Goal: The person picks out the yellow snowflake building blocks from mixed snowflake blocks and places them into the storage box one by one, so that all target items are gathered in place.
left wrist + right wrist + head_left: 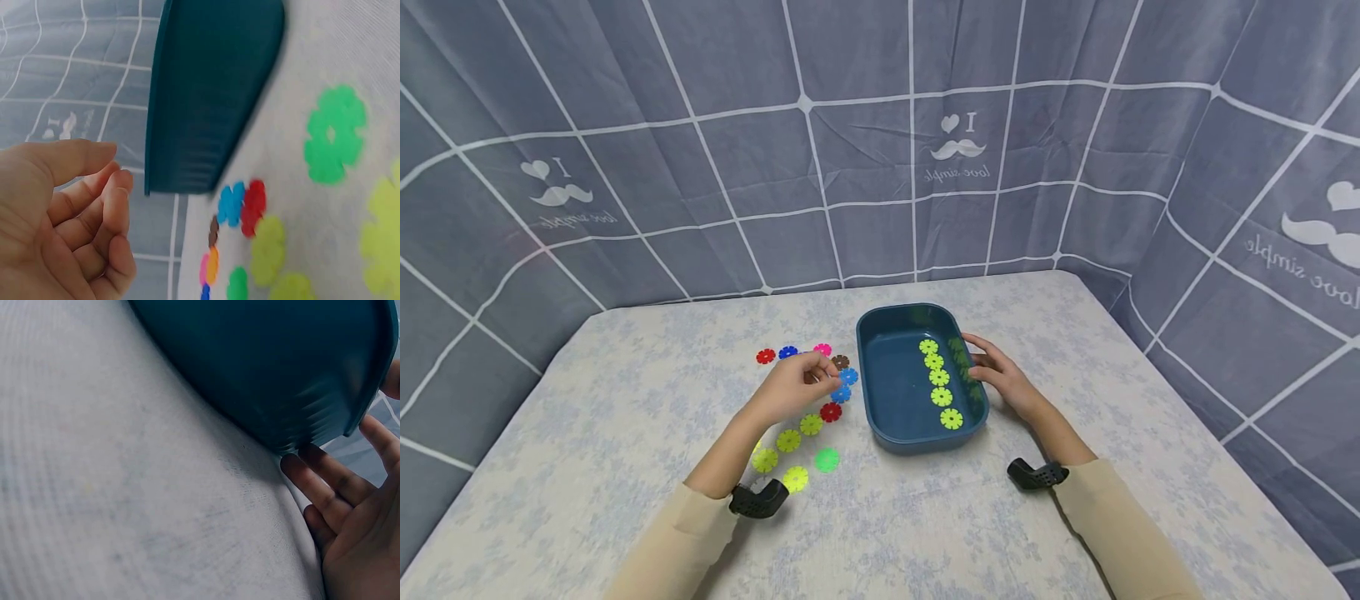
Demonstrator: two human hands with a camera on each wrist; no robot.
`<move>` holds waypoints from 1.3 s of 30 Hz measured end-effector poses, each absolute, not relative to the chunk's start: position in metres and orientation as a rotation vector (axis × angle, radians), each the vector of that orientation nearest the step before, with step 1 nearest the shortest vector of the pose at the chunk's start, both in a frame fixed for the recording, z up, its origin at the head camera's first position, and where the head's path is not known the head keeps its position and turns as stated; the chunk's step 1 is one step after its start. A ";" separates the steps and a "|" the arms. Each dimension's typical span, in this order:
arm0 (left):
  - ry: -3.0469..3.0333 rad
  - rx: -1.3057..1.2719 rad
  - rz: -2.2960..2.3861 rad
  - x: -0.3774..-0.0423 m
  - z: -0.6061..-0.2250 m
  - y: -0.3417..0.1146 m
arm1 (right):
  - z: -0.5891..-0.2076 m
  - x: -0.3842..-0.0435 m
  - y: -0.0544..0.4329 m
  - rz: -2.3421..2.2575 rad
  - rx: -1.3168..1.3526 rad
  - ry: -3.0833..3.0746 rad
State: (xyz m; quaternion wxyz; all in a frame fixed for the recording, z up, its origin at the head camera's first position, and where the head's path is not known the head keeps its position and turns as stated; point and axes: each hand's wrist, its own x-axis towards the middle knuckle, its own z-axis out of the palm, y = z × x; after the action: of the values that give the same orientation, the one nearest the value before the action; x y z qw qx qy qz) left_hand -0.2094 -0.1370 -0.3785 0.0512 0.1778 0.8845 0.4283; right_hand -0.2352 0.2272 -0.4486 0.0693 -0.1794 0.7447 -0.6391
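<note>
Beige sleeves (673,542) nearest, bottom of frame, each with a black wristband (760,500) at the cuff. Left to right: red disc (765,357) and dark blue disc (787,353) left of centre, loose yellow discs (788,441) lower down, all on the table. Left hand (793,387) hovers over that group: fingers loosely curled, thumb just apart from forefinger, nothing visibly gripped. Light blue discs (841,394) sit by its fingertips, green disc (827,459) below. Centre: teal tub (891,383), five yellow discs (939,377) in a column along its right side. Right hand (1007,379): fingers nearly straight, tips on the tub's outer right wall, not clamping. Tip for picking: discs look thin and flat, so pinch one by its edge, don't drag neighbours; light right-hand touch should steady the tub without tipping it.
</note>
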 end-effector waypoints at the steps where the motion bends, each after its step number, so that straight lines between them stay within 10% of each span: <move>1: 2.693 0.532 1.301 -0.209 -0.380 -0.141 | -0.449 -0.235 0.227 -1.925 -0.539 2.241; 39: 2.725 0.367 1.126 -0.190 -0.402 -0.245 | -0.447 -0.235 0.227 -1.905 -0.536 2.258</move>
State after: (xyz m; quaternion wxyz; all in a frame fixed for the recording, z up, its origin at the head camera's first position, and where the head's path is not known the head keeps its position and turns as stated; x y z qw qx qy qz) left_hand -0.1896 -0.2447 -0.4022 0.0850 0.1230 0.9139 0.3775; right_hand -0.2349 0.2266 -0.4475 0.0695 -0.1781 0.7504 -0.6328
